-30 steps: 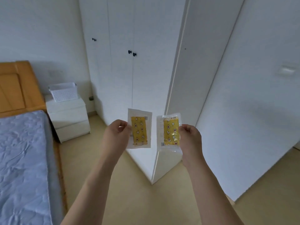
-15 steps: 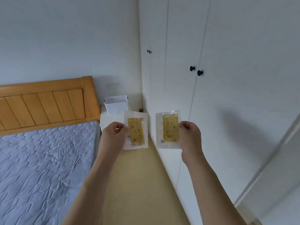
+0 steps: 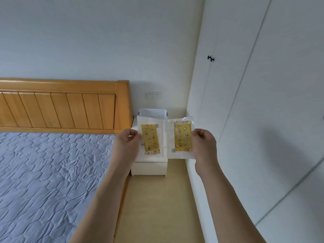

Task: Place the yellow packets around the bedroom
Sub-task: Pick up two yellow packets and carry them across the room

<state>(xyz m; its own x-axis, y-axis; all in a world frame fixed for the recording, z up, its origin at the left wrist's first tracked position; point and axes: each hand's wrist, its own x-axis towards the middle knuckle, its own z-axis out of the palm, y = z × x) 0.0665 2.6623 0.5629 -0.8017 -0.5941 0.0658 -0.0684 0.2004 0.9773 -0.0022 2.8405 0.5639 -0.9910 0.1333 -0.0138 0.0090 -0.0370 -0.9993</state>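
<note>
I hold two yellow packets upright in front of me, each a yellow patterned sachet inside a clear wrapper. My left hand (image 3: 126,144) pinches the left edge of the left packet (image 3: 150,139). My right hand (image 3: 204,143) pinches the right edge of the right packet (image 3: 182,138). The two packets sit side by side, nearly touching, and cover most of the white nightstand (image 3: 149,168) behind them.
A bed with a blue quilted mattress (image 3: 49,172) and a wooden headboard (image 3: 61,106) fills the left. A white perforated basket (image 3: 152,113) stands on the nightstand. White wardrobe doors (image 3: 254,102) with black knobs (image 3: 211,58) line the right. A narrow strip of beige floor (image 3: 157,199) runs between.
The view has swung left from the wardrobe corner toward the bed and nightstand. Both hands keep the packets held out in front, now lined up with the nightstand.
</note>
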